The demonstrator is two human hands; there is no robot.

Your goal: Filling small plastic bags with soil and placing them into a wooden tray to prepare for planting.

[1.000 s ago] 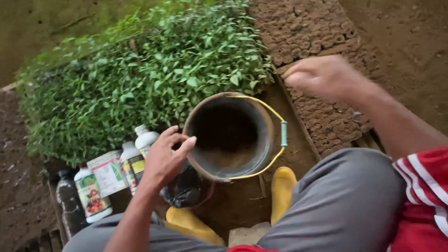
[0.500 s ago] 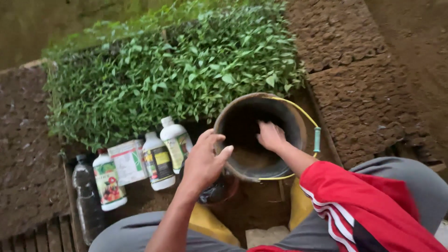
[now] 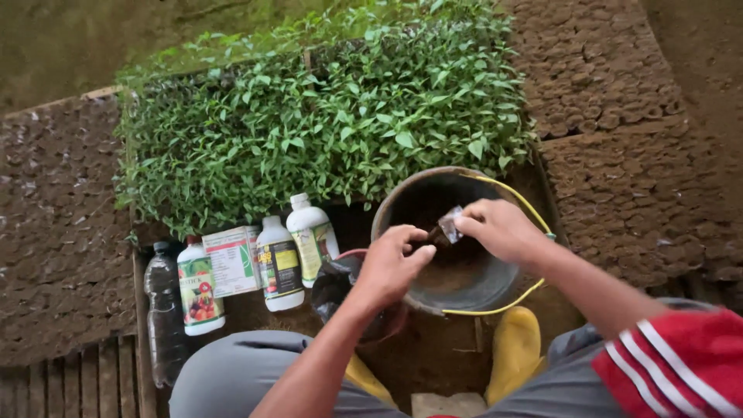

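Observation:
A dark round bucket [image 3: 402, 197] with a yellow handle stands between my knees, soil in its bottom. Over it, my right hand [image 3: 499, 228] pinches a small clear plastic bag [image 3: 447, 229] of dark soil. My left hand [image 3: 391, 263] meets the bag from the left, its fingertips touching the lower end. Below my left hand lies a black plastic bag [image 3: 334, 285].
A dense bed of green seedlings [image 3: 325, 124] fills the ground behind the bucket. Rows of small soil-filled bags [image 3: 619, 139] lie right and left. Several bottles [image 3: 279, 263] and a white box [image 3: 231, 261] stand left of the bucket. Yellow boots [image 3: 515, 352] flank it.
My right hand has come back from the soil bags on the right, dipped into the bucket and risen holding the small bag. My left hand has moved up from the black bag to meet it.

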